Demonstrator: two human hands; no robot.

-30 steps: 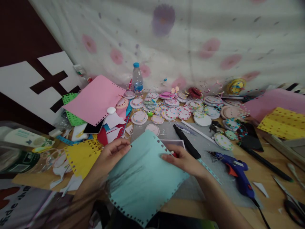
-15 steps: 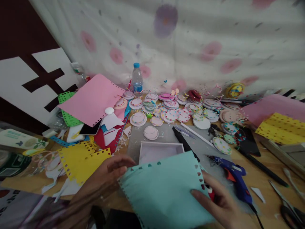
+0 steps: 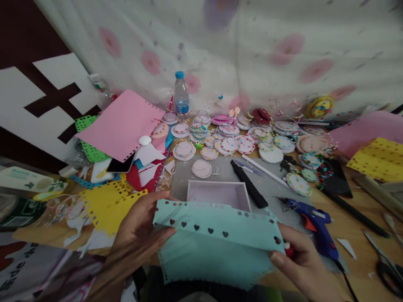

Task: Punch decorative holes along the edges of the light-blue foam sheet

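Observation:
A teal paper sheet (image 3: pixel 217 251) with heart and star holes punched along its edges hangs above the front of the table, its upper strip bent over. My left hand (image 3: pixel 141 230) pinches its left edge between thumb and fingers. At the right edge, my right hand (image 3: pixel 299 260) grips the paper, and a small red object shows beside those fingers. Just behind the sheet lies an open white box (image 3: pixel 217 188), its front part hidden by the paper. Beyond the box is a round pale disc (image 3: pixel 202 168).
Many decorated discs (image 3: pixel 229 144) line the back, near a water bottle (image 3: pixel 181 96). On the right lie a blue glue gun (image 3: pixel 317 222), scissors (image 3: pixel 385 268) and a black tool (image 3: pixel 248 184). Pink (image 3: pixel 124 123) and yellow paper (image 3: pixel 105 205) lie left.
The teal sheet has turned level, and its heart-punched strip now shows across the top. My left hand has closed on its left edge. The view has shifted slightly.

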